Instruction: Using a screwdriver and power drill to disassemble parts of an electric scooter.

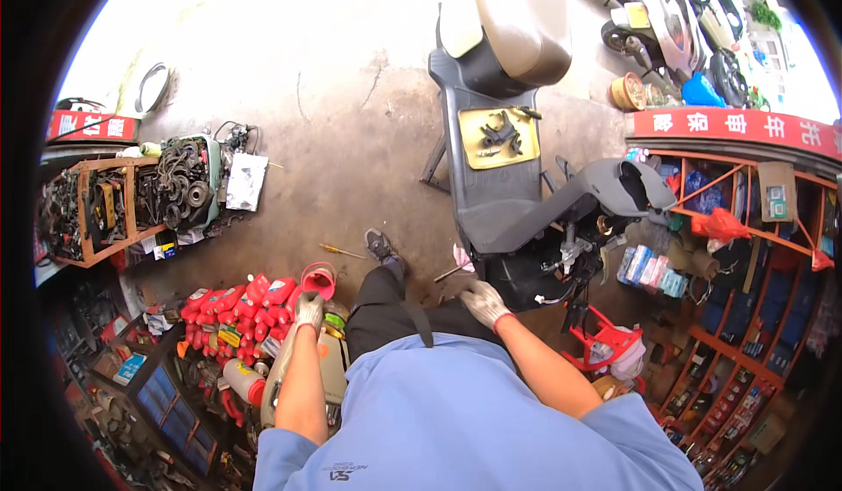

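My left hand, in a pale work glove, is closed at the near rim of a red plastic tub with an open top. My right hand, gloved too, is beside my right thigh; its fingers are too small and unclear to show whether they hold anything. A thin rod-like tool and a pinkish-white rag are on the floor just beyond it. A screwdriver with a yellow handle lies ahead of my left hand. Right of centre stands a partly stripped grey scooter, its front inner parts exposed.
A yellow tray with dark parts rests on the scooter's footboard. Red bottles crowd the floor at left, beside a beige case. A parts-laden bench stands far left. Red shelving and a red stool are at right.
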A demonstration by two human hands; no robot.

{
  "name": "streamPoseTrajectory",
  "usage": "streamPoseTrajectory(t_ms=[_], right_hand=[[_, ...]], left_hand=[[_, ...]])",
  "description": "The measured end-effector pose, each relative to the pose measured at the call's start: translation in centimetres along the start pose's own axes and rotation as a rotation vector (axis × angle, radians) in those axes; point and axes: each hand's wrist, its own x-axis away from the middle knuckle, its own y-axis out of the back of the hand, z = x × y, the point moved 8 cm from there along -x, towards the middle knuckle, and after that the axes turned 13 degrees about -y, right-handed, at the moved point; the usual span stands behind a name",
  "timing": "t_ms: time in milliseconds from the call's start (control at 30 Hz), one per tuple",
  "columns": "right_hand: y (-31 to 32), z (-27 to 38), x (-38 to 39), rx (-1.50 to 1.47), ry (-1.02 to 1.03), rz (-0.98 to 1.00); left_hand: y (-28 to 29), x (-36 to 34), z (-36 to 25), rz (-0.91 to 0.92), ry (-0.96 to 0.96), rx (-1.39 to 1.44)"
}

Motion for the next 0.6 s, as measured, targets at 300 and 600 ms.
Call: streamPoseTrajectory(t_ms=[300, 600], right_hand=[[0.4, 9.7, -10.4, -0.309, -0.186, 0.157], [-2.6, 15.1, -21.1, 1.280, 0.707, 0.029]], left_hand=[[2.2, 5.1, -3.5, -0.002, 0.019, 0.249], [7.4, 12.3, 2.3, -0.477, 0.290, 0.299]])
